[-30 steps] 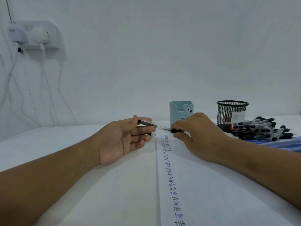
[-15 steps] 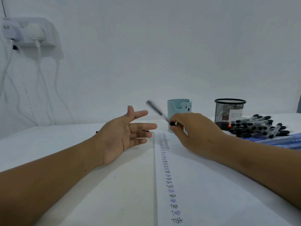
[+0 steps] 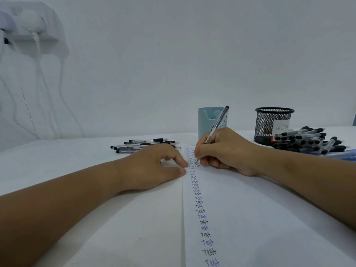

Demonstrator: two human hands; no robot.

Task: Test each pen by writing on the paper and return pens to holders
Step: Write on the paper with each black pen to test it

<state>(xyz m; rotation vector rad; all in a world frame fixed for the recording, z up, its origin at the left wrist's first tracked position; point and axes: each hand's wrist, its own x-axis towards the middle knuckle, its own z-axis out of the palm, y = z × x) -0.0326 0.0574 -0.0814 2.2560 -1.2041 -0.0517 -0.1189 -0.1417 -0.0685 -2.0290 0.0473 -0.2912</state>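
Note:
My right hand [image 3: 225, 151] grips a clear pen [image 3: 216, 125] in a writing hold, its tip touching the white paper [image 3: 250, 218] near the top of a long column of "Test" words. The pen's black end leans up and to the right in front of the light blue holder [image 3: 207, 120]. My left hand [image 3: 154, 166] lies palm down beside the paper, with thumb and fingertip at its left edge. A black mesh holder [image 3: 273, 124] stands at the back right. Several pens [image 3: 308, 142] are piled beside it. Another group of pens [image 3: 144, 145] lies behind my left hand.
The table [image 3: 77, 189] is covered in white. A white power strip [image 3: 28, 26] with cables hangs on the wall at the upper left. Something blue [image 3: 344, 153] lies under the right pen pile at the frame edge.
My right hand turned the pen upright and lowered its tip onto the paper. My left hand turned palm down and settled at the paper's edge, uncovering the pens behind it.

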